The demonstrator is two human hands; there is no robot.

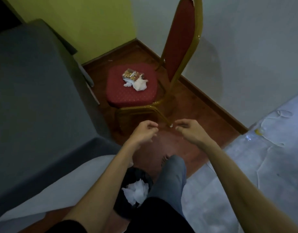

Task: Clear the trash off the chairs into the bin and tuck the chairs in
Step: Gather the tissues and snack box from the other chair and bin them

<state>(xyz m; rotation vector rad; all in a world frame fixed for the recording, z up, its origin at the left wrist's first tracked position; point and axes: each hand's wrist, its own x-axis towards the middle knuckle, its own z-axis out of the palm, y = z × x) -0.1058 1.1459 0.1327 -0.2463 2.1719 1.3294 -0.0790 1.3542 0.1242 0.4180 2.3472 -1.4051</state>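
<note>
Between the bin [133, 187] and the chair [131, 84], both hands are reaching forward with loosely curled fingers [152, 127] grasping nothing, left hand [143, 132] and right hand [189, 132] side by side. Near the seat's middle, a snack box [130, 75] and crumpled tissues [138, 84] are lying, awaiting pickup.

Grey sofa [35, 91] left, plastic-covered table [262, 165] right, wooden floor [192, 105].

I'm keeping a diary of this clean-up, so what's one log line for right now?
left hand: empty | right hand: empty | chair: box, tissue on seat | bin: tissue inside
</note>
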